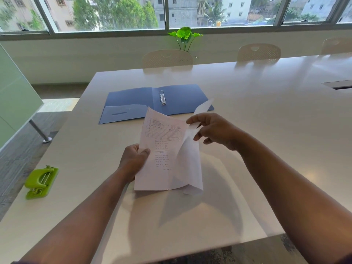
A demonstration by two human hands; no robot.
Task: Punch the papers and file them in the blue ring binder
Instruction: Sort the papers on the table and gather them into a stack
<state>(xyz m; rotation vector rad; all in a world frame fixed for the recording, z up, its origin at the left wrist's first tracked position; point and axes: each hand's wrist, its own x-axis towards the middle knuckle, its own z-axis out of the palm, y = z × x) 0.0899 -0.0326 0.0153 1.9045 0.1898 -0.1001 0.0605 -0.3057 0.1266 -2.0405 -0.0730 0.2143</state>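
- The left hand (133,159) pinched the papers (162,149) at their left edge, thumb on the written face, and held them up above the bench (266,111).
- The right hand (213,130) pinched the upper right part of a loose sheet (188,159) that curled away from the written page, fingers curled around the fold.
- The blue ring binder (133,103) lay open and flat on the bench just beyond both hands, its metal ring (162,98) upright in the middle.
- The green hole punch (41,181) sat well to the left of the left hand, near the bench edge.
- The step in hand looked like gathering and squaring the sheets before punching.
- To do it well, the curled sheet probably needed flattening against the other, then the edges tapped flush on the bench, so the holes would line up.
- A loose, uneven stack risked offset holes that would not meet the ring.
- Whether more than two sheets were held could not be told.
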